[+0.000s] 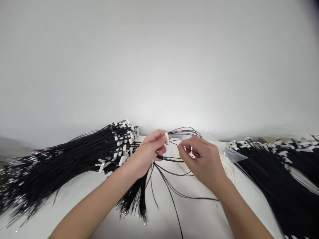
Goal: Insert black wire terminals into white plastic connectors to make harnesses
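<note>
Between the thumb and fingers of my left hand (147, 152) is a small white connector (167, 138). Several thin black wires (185, 129) run out of its right side and curve back behind my right hand (203, 159). My right hand pinches a single black wire (175, 143) just right of the connector; whether its tip touches the housing is too small to tell. Lower down, more black wires (171, 159) fan out from a white piece partly hidden under my left palm. Beneath my left wrist hangs a short bunch of black wires (136, 202) with shiny tips.
On the left lies a large bundle of black wires (74, 156) with white connectors at its right end. Another wire pile (281, 186) with white connectors covers the right side. A clear plastic bag (228, 166) sits behind my right wrist. The white wall (159, 66) rises behind the table.
</note>
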A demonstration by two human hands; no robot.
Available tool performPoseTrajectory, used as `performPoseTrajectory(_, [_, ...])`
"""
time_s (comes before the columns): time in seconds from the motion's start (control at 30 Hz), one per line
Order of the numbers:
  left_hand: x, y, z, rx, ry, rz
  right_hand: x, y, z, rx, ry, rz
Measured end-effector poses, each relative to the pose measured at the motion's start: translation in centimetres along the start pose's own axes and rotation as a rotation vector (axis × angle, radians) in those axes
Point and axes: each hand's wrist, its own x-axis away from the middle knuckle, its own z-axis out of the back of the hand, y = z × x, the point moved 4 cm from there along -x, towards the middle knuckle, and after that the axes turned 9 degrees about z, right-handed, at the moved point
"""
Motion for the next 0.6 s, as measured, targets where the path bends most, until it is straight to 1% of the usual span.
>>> performPoseTrajectory(0.4, [-0.14, -0.15, 0.00, 0.031, -0.015, 0.001, 0.06, -0.04, 0.03, 0.016, -0.015, 0.010])
performPoseTrajectory(0.6, [-0.11, -0.10, 0.00, 0.005, -0.015, -0.010, 0.10, -0.05, 0.08, 0.011, -0.014, 0.011])
